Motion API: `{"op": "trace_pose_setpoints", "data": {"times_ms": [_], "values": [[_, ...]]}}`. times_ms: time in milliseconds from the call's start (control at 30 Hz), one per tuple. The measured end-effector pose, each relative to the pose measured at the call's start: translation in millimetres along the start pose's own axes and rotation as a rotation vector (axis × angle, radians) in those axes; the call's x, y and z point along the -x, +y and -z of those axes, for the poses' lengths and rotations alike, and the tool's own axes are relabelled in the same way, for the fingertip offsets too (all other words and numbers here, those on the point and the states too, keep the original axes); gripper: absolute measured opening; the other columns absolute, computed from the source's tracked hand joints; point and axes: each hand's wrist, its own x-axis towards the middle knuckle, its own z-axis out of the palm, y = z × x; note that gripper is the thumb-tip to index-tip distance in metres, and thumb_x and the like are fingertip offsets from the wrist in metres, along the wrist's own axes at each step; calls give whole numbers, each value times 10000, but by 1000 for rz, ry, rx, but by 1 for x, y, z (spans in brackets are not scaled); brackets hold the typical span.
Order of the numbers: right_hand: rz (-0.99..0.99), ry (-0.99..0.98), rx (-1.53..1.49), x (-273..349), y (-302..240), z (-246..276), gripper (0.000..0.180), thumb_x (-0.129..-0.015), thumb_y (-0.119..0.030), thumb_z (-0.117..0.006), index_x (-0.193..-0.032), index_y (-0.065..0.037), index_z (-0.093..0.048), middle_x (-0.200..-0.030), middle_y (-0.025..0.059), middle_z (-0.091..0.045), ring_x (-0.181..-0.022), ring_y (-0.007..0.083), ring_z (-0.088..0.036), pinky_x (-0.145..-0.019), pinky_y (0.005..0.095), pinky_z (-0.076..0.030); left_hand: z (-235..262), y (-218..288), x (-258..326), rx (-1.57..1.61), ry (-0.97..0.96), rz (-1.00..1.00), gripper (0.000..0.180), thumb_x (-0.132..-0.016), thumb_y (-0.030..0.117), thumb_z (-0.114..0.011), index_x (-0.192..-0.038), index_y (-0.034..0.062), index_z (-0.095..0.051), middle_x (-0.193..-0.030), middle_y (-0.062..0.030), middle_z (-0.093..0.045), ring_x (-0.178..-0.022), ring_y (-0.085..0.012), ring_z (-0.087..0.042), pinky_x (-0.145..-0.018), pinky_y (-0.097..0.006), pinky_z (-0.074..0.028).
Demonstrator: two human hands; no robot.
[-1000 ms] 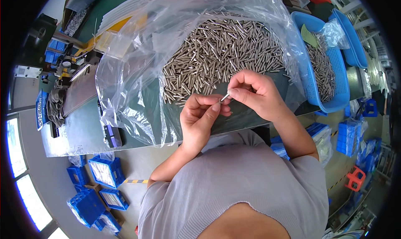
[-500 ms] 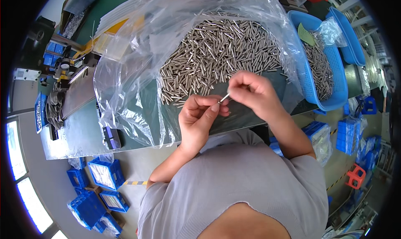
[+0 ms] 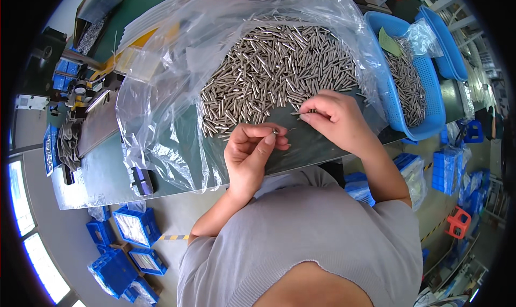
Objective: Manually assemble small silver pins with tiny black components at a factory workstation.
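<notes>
My left hand point(image 3: 247, 155) is closed in a pinch, with thumb and forefinger on a small round metal piece point(image 3: 276, 131) whose end shows as a ring. A thin curved strand point(image 3: 292, 129) sticks out beside those fingertips. To the upper right, my right hand point(image 3: 336, 116) is also pinched, and the tip of a slim metal pin point(image 3: 295, 113) shows at its fingers. That hand is at the near edge of a large pile of metal pins point(image 3: 290, 60), spread on the green table inside a clear plastic bag point(image 3: 177, 140). The two hands are apart.
At the right stands a blue plastic basket point(image 3: 438, 108) holding more pins and a green paper slip point(image 3: 388, 42). A second blue basket point(image 3: 454, 60) is behind it. Machine parts point(image 3: 80, 89) sit at the left. Blue crates point(image 3: 134, 224) are on the floor below the table.
My right hand has moved away from my left, up and to the right, toward the pile. The metal pin that bridged both hands no longer spans them. My left hand stays nearly in place.
</notes>
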Motion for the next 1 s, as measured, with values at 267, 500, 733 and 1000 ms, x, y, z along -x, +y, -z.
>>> {"op": "trace_pose_setpoints", "data": {"times_ms": [267,500,733,1000], "values": [[177,-67,404,-11,-8,-20,154,-725,-129,-688,-811,-78,-571,-744,62,-569,-654,269,-582,-541,374,-453,0,2,1,-11,6,9,54,-895,-40,-501,-946,-20,-503,-986,-176,-614,-829,-173,-619,-744,-314,-545],[-176,-152,-421,-13,-18,-7,66,-853,-50,-579,-888,-12,-536,-761,-3,-532,-703,42,-527,-610,201,-425,2,3,1,-1,4,29,59,-894,-39,-504,-950,-23,-497,-991,-176,-610,-827,-179,-627,-746,-311,-545],[-197,-138,-747,-9,-22,-18,66,-878,-64,-554,-872,-1,-536,-748,7,-573,-705,52,-551,-625,207,-445,1,2,1,-11,30,43,74,-887,-49,-508,-958,-28,-498,-992,-149,-599,-820,-188,-638,-747,-310,-546],[-178,-125,-658,-9,-30,-14,69,-873,-56,-562,-870,6,-534,-753,22,-583,-710,61,-577,-619,207,-458,1,2,1,-7,29,47,56,-891,-41,-506,-945,-30,-495,-952,-153,-621,-807,-193,-640,-741,-310,-543]]}}
